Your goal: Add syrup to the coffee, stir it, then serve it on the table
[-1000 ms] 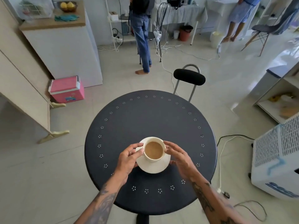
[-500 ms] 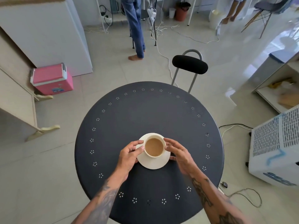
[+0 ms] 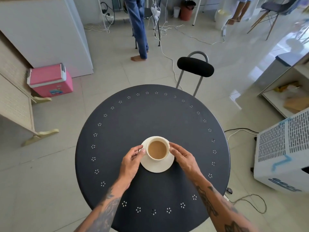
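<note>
A cream cup (image 3: 157,150) of milky brown coffee stands on a cream saucer (image 3: 158,166), near the middle of the round dark table (image 3: 150,114). My left hand (image 3: 132,162) grips the saucer's left rim, thumb up against the cup's side where the handle is hidden. Across from it, my right hand (image 3: 183,156) holds the right rim, its thumb touching the cup. The saucer looks to be resting flat on the tabletop. No syrup or spoon is in view.
A black-backed chair (image 3: 195,66) stands at the table's far edge. On the floor are a pink cooler box (image 3: 50,80) at left, a white appliance (image 3: 282,153) at right and cables. A person in jeans (image 3: 138,27) stands behind.
The cup and saucer have moved a little farther in from the table's near edge, still between both hands. My view has tilted down and closer.
</note>
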